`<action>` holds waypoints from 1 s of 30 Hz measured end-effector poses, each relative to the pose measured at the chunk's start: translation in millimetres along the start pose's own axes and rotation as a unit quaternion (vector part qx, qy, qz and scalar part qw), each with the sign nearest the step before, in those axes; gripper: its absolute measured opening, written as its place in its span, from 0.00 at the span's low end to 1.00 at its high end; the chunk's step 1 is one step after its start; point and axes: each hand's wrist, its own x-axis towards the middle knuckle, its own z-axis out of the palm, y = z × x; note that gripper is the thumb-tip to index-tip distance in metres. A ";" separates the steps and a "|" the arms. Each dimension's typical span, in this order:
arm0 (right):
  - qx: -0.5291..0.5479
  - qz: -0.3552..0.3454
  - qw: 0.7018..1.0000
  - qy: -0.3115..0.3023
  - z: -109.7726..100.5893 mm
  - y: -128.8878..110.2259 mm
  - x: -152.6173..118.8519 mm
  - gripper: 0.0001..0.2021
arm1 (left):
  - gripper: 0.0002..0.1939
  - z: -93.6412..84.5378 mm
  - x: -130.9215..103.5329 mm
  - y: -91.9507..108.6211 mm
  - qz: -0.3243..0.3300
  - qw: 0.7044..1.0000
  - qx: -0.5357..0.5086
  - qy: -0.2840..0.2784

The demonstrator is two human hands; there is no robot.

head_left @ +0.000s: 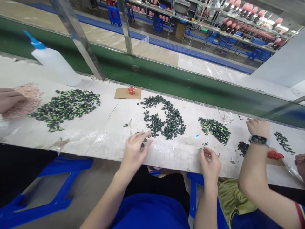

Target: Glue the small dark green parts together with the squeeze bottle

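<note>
My left hand (134,149) rests at the table's front edge with thumb and fingers apart. A few small dark pieces (143,145) show in the gap between them; whether they lie on the table or against the palm I cannot tell. Just beyond is a loose ring-shaped heap of small dark green pieces (175,122). The thumb and fingertips of my right hand (211,163) pinch a small black-and-green piece (201,149). A similar piece (205,144) lies close by. Beyond it spreads a pile of black-and-green pieces (218,131), with a small blue-tipped bottle (192,139) to its left.
At left are a larger black-and-green pile (69,106), a big white squeeze bottle (57,65), and a co-worker's hand (9,100) over pinkish pieces (30,95). A red cap (131,90) sits on cardboard (118,93). A co-worker's watch-wearing arm (256,165) reaches in at right.
</note>
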 end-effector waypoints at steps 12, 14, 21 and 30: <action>-0.112 -0.032 0.993 0.035 12.3 6.3 16.9 0.20 | 0.10 -6.2 18.2 -63.4 -0.027 0.998 0.055 -0.004; -0.114 -0.025 0.992 0.057 13.0 0.2 14.5 0.20 | 0.10 0.6 21.5 -65.1 -0.032 0.997 0.065 -0.027; 0.023 -0.046 0.999 -0.010 29.4 -24.1 2.8 0.26 | 0.12 8.7 29.7 -65.6 -0.035 0.991 0.097 -0.084; 0.129 -0.014 0.986 -0.103 45.0 -36.0 0.0 0.18 | 0.11 9.2 27.9 -16.9 -0.024 0.976 -0.113 -0.183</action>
